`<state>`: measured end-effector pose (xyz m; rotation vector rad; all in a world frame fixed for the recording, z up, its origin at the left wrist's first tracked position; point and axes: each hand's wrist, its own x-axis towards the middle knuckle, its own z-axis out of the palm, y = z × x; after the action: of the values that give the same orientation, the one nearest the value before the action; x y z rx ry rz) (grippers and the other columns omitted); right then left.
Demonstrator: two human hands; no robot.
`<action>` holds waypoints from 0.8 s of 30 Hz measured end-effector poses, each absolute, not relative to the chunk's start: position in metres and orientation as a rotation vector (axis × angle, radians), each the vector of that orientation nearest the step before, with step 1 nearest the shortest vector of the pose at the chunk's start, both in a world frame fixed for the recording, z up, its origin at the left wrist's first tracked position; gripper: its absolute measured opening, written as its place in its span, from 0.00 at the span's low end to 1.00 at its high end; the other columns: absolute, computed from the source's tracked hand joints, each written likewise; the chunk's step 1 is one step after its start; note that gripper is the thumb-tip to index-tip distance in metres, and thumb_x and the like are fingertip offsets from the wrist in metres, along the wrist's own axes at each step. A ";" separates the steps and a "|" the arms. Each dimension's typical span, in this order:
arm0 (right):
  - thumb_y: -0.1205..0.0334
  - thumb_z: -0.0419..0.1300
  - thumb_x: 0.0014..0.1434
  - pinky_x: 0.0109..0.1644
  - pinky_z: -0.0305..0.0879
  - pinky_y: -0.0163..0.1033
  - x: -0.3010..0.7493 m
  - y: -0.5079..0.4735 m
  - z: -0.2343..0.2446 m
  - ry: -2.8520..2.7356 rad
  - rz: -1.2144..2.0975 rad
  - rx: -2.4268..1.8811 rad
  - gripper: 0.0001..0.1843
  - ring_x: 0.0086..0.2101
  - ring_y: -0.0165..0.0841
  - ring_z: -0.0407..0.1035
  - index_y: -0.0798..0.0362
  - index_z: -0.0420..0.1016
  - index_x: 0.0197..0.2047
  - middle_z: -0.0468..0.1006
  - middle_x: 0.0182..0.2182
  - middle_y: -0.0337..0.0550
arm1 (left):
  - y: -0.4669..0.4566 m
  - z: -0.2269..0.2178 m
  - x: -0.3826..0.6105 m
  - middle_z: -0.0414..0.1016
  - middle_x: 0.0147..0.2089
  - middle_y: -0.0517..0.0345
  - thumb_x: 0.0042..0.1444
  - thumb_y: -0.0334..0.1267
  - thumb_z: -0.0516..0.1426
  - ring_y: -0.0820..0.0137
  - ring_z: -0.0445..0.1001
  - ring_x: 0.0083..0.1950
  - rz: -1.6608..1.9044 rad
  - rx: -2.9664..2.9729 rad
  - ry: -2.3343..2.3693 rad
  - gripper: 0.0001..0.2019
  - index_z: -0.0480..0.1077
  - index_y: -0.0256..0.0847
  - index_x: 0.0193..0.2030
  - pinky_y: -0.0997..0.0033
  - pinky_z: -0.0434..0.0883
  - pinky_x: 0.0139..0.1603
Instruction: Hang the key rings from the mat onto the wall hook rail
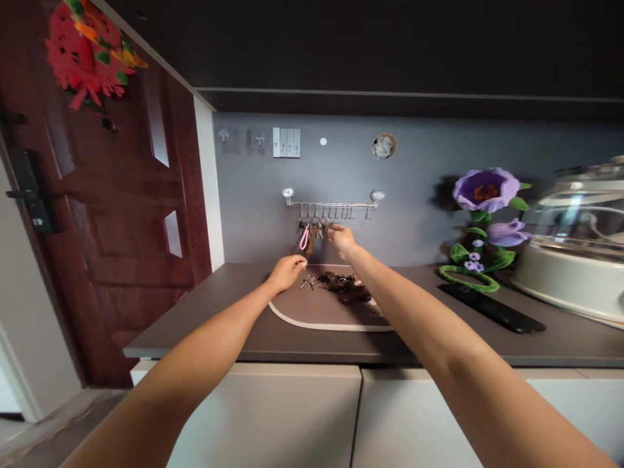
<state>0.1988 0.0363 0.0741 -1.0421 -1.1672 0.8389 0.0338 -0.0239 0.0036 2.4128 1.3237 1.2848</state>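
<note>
My right hand [342, 240] is raised to the hook rail [334, 205] on the grey wall, its fingers drawn together just beside the hanging keys [320, 229]. Whatever those fingers hold is too small to make out. Several key sets hang from the left hooks, one with a pink strap [304, 238]. Above the left part of the brown mat [302, 312], my left hand [286, 272] has its fingers bent together, and anything in them is hidden. A small bunch of keys [308, 282] lies on the mat near it, beside a dark heap of keys and holders [338, 283].
To the right, a black phone-like object [492, 308] lies before purple knitted-looking flowers [486, 190] and a white appliance with a clear cover [570, 266]. A dark cabinet [380, 52] overhangs the counter [195, 318]. At left is a red-brown door [131, 214].
</note>
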 end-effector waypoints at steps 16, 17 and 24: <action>0.68 0.55 0.51 0.45 0.64 0.38 0.210 -0.007 0.042 -1.585 0.726 -1.033 0.13 0.37 0.29 0.68 0.58 0.68 0.42 0.74 0.40 0.47 | -0.029 0.005 0.032 0.74 0.34 0.56 0.49 0.40 0.54 0.72 0.69 0.32 1.086 2.475 1.337 0.14 0.71 0.37 0.41 0.73 0.65 0.36; 0.67 0.55 0.52 0.45 0.64 0.38 0.210 -0.010 0.039 -1.635 0.699 -1.031 0.12 0.37 0.29 0.68 0.58 0.69 0.41 0.75 0.39 0.47 | -0.030 0.005 0.031 0.73 0.34 0.56 0.49 0.40 0.54 0.72 0.68 0.32 1.066 2.488 1.331 0.15 0.71 0.37 0.41 0.73 0.65 0.36; 0.67 0.55 0.53 0.47 0.62 0.37 0.212 -0.025 0.028 -2.068 0.281 -1.217 0.12 0.38 0.31 0.69 0.57 0.72 0.41 0.76 0.38 0.46 | -0.030 0.005 0.027 0.69 0.36 0.55 0.47 0.39 0.55 0.72 0.68 0.35 0.932 2.605 1.346 0.14 0.72 0.37 0.40 0.73 0.65 0.40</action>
<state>0.2117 -0.0249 0.0281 -1.2171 -2.0684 0.2806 0.0274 -0.0299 0.0050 2.6051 1.3465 0.9319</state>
